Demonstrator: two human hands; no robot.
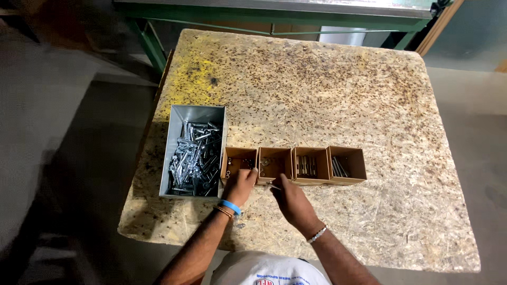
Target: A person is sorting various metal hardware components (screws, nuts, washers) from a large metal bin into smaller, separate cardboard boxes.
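Note:
A grey metal bin full of several silver bolts stands at the left of a chipboard table. To its right is a row of several small brown cardboard boxes with small metal parts in them. My left hand rests at the front edge of the leftmost box, fingers curled over its rim. Just in front of the second box is my right hand, pinching a small silver part at its fingertips.
A green metal frame stands beyond the table's far edge. Grey floor lies on both sides. The table's near edge runs just above my arms.

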